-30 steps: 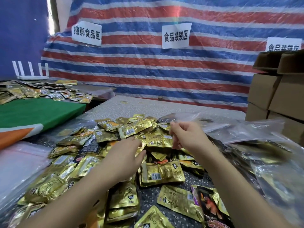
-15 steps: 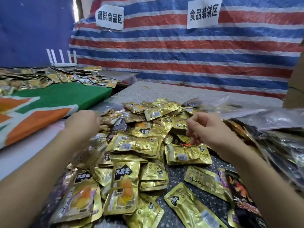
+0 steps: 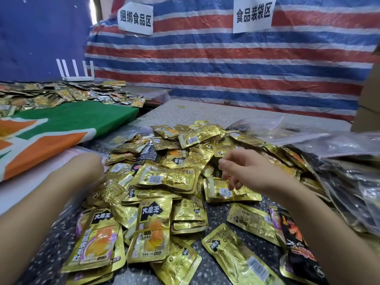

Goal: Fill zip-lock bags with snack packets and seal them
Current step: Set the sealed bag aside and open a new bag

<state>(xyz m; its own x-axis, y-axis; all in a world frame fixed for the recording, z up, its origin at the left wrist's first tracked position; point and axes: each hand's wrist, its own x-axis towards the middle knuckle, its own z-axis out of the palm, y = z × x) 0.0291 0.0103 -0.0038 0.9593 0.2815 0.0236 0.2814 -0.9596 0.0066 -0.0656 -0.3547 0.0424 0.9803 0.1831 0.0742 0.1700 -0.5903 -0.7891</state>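
A large heap of gold snack packets (image 3: 166,177) covers the speckled table (image 3: 205,112) in front of me. My right hand (image 3: 244,171) hovers just above the middle of the heap, fingers loosely curled and pointing down, with nothing visible in them. My left hand (image 3: 86,167) is motion-blurred at the heap's left edge, over a pale stack of clear bags (image 3: 26,182); its fingers are hidden by the blur. An empty clear zip-lock bag (image 3: 265,128) lies on the far side of the heap.
Filled clear bags (image 3: 349,182) pile up along the right. Cardboard boxes (image 3: 368,95) stand at the far right. A green and orange cloth (image 3: 72,124) lies to the left, with more packets (image 3: 51,95) and a white router (image 3: 76,75) behind it.
My left hand swung from the middle of the heap out to its left edge. My right hand stayed over the heap and its fingers loosened. The view turned left.
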